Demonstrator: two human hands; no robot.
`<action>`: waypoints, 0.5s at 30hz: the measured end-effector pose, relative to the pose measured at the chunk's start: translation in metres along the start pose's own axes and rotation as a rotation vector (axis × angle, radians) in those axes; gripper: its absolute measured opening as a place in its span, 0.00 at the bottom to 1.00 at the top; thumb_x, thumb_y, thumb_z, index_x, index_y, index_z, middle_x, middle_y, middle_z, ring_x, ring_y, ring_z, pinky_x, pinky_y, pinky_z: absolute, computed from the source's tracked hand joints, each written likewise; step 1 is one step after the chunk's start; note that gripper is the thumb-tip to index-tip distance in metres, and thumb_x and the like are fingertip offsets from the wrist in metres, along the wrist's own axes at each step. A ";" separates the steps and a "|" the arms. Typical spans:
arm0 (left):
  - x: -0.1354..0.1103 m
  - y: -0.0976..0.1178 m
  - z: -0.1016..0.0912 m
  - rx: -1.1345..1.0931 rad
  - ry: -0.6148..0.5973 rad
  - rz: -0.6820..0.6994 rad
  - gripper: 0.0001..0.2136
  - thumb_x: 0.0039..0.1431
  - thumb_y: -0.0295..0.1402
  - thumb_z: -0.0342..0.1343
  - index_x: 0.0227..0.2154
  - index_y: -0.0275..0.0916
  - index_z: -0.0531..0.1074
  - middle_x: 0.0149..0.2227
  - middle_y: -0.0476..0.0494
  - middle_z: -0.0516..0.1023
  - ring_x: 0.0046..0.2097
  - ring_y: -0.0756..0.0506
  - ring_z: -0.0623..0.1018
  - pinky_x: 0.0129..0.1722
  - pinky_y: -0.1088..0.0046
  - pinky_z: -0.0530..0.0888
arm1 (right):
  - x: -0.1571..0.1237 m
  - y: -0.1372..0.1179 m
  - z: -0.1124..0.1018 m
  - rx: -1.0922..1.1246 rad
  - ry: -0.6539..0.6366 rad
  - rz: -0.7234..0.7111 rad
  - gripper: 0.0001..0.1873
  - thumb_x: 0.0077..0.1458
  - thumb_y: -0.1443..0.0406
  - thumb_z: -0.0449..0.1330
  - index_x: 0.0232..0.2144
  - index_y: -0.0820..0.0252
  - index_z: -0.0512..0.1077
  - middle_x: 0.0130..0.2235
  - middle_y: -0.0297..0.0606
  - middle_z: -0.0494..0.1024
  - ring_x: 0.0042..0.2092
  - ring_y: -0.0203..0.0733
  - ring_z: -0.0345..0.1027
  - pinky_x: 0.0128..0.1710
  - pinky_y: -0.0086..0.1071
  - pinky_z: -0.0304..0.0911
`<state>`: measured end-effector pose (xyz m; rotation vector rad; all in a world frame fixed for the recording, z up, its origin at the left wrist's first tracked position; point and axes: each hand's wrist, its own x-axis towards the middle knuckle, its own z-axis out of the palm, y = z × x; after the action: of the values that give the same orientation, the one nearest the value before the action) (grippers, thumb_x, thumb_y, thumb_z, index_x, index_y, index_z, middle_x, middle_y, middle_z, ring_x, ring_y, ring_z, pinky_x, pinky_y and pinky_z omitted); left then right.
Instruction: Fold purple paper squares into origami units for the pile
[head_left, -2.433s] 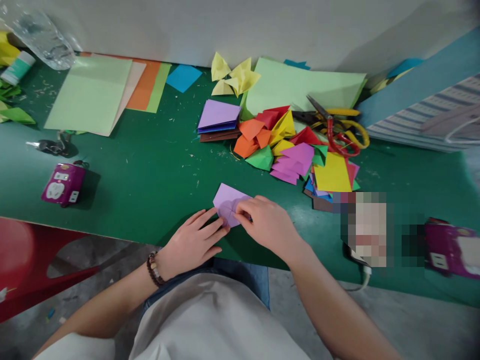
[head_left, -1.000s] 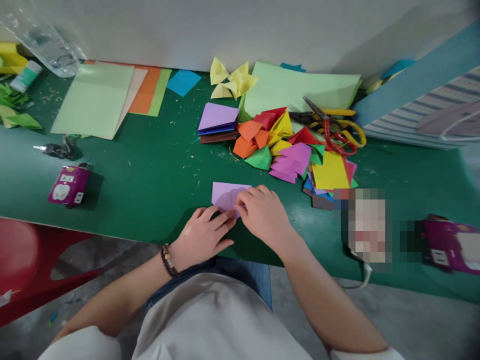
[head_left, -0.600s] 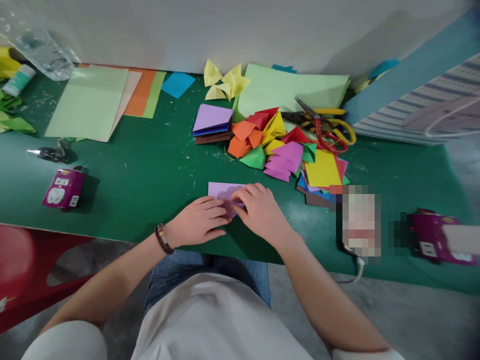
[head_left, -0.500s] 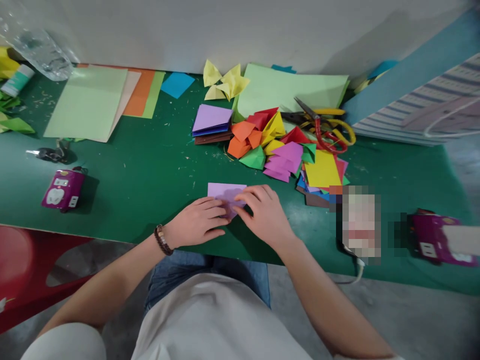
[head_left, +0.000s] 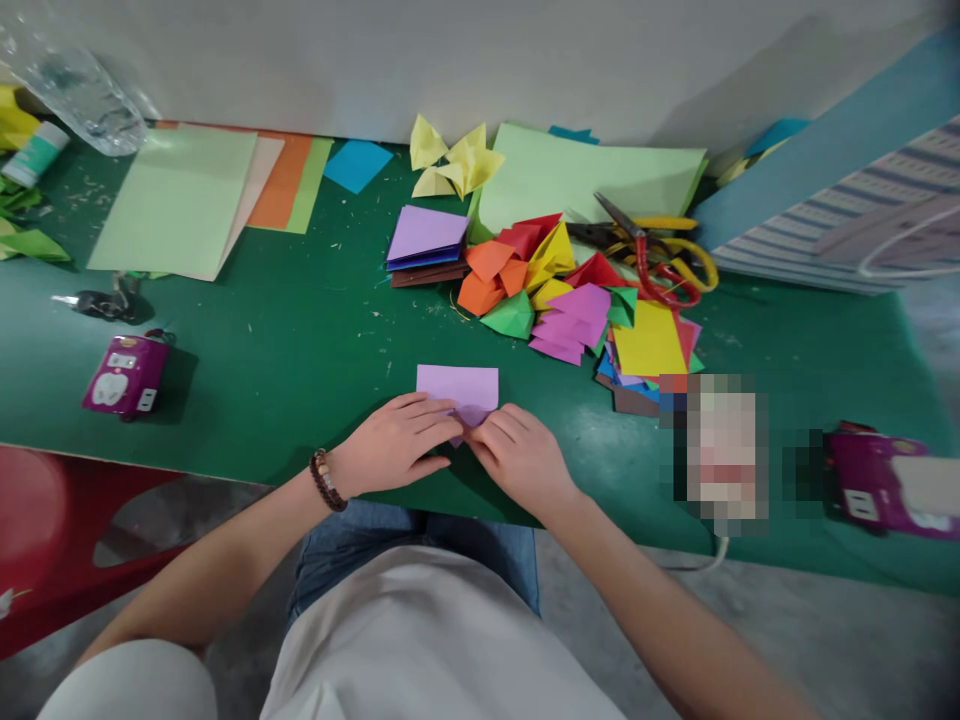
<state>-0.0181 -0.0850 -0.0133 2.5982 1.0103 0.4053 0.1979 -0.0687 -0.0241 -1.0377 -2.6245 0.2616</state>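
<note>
Between the hands, what lies on the bench?

A folded sheet of lilac paper (head_left: 457,388), flat on the green mat (head_left: 300,370), its straight far edge clear of the fingers and a small pointed flap (head_left: 471,416) beneath them.

State of the hands?

Left hand (head_left: 390,442): fingers together and extended, tips on the paper's near edge. Right hand (head_left: 521,458): fingers together, slightly curved, tips pressing the flap. The two sets of fingertips nearly meet at the paper. Thumbs are hidden, so a pinch cannot be told.

Handling?

Judged light, thin and soft: creases easily, may slide on the mat. Best pressed flat, or taken at the far straight edge.

Nearby?

Ahead of the right hand, a heap of folded coloured paper (head_left: 525,310), and beyond it, scissors with red and yellow handles (head_left: 660,262)
</note>
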 end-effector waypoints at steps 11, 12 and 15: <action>-0.001 0.000 -0.001 -0.019 0.004 0.018 0.19 0.65 0.44 0.49 0.52 0.36 0.67 0.56 0.39 0.72 0.62 0.43 0.66 0.63 0.60 0.60 | -0.020 -0.014 -0.008 0.383 0.147 0.338 0.04 0.59 0.64 0.58 0.34 0.56 0.72 0.33 0.36 0.77 0.35 0.40 0.68 0.38 0.36 0.62; -0.002 -0.001 -0.001 -0.016 -0.006 0.038 0.19 0.64 0.44 0.49 0.52 0.38 0.68 0.56 0.40 0.72 0.62 0.43 0.65 0.63 0.60 0.60 | -0.022 -0.013 -0.010 0.431 0.184 0.445 0.04 0.59 0.64 0.57 0.36 0.56 0.72 0.35 0.37 0.78 0.36 0.40 0.69 0.38 0.36 0.64; -0.004 0.000 -0.001 0.005 -0.033 0.070 0.18 0.63 0.45 0.51 0.50 0.41 0.70 0.57 0.42 0.70 0.63 0.41 0.63 0.63 0.57 0.59 | -0.027 -0.014 -0.010 0.584 0.260 0.637 0.03 0.58 0.65 0.57 0.36 0.56 0.70 0.38 0.38 0.79 0.38 0.41 0.73 0.38 0.36 0.66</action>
<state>-0.0210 -0.0873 -0.0129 2.6415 0.9137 0.3764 0.2113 -0.0964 -0.0167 -1.5075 -1.7476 0.8956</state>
